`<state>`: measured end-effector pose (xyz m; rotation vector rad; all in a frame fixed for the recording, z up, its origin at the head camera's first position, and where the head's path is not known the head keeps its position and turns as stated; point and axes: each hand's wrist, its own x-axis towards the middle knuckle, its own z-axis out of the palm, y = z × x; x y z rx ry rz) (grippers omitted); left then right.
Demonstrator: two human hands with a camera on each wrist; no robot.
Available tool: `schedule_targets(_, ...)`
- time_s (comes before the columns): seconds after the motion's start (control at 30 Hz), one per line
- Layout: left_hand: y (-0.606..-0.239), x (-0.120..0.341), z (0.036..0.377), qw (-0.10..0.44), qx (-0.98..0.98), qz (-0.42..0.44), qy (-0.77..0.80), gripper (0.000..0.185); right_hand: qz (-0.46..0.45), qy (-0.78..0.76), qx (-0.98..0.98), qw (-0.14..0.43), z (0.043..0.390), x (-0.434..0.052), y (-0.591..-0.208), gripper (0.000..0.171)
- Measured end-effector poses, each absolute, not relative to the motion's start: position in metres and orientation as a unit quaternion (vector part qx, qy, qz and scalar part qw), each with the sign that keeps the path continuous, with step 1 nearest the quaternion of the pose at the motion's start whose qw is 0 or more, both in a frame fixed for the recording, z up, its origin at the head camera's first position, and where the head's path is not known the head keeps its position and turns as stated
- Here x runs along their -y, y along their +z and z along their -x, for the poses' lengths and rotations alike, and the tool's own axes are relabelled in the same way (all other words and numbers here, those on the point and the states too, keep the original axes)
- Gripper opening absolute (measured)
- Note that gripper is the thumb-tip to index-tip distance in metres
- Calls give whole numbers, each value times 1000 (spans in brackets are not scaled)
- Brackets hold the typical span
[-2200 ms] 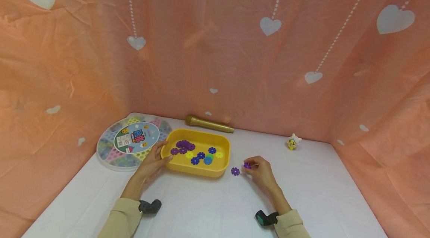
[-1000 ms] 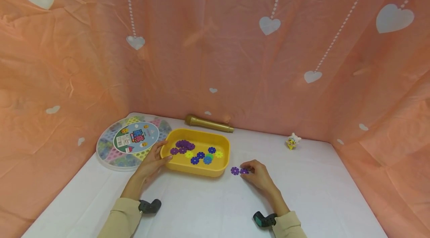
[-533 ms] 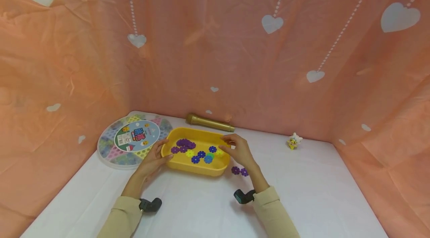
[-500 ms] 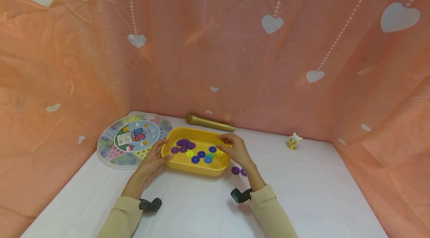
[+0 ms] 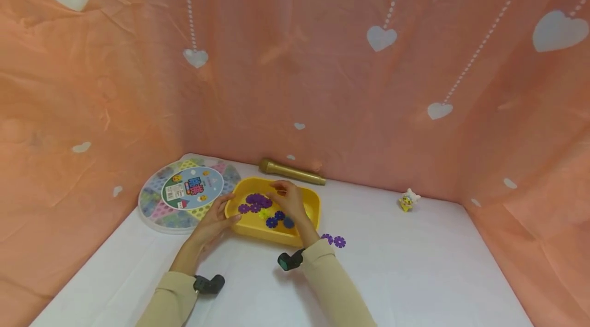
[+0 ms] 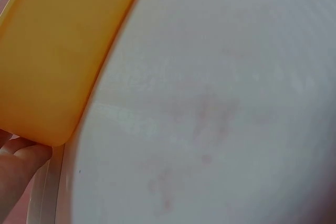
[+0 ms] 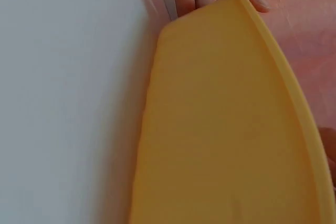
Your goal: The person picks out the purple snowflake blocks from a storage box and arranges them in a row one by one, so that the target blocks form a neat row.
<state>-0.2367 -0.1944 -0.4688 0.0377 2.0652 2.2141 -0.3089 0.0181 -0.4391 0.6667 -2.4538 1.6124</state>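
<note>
My left hand (image 5: 212,224) grips the left end of a yellow plastic basket (image 5: 262,233), thumb at the front corner. In the left wrist view its fingers (image 6: 26,161) lie against the basket's end wall. Over the basket reaches my right hand (image 5: 291,205), thumb and fingers apart beside a cluster of purple snowflake building discs (image 5: 256,200); no disc shows between them. Blue discs (image 5: 272,222) and a yellow disc (image 5: 264,213) lie nearby, others being hidden under the right hand. Two purple discs (image 5: 339,242) lie side by side on the table, right of the basket.
A round Chinese checkers box (image 5: 191,188) lies behind the left hand. Behind the basket is a gold microphone-shaped stick (image 5: 292,171). A small white and yellow figurine (image 5: 408,200) stands at the back right. Peach curtains (image 5: 332,86) with hearts enclose the white table (image 5: 392,276).
My right hand set a purple disc beside the other on the table, let go, then moved left over the basket toward the purple cluster. The left hand keeps its hold.
</note>
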Motion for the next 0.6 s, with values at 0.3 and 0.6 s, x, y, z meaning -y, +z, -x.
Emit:
schedule_targets(0.3,-470,195,236,49,-677,-28,734,69,-202,538,816,61,315,-6,-454,28)
schedule_targets(0.6,-472,194,236,36,-663,-66,745,68,-207,512,832,61,322,-6,-463,25)
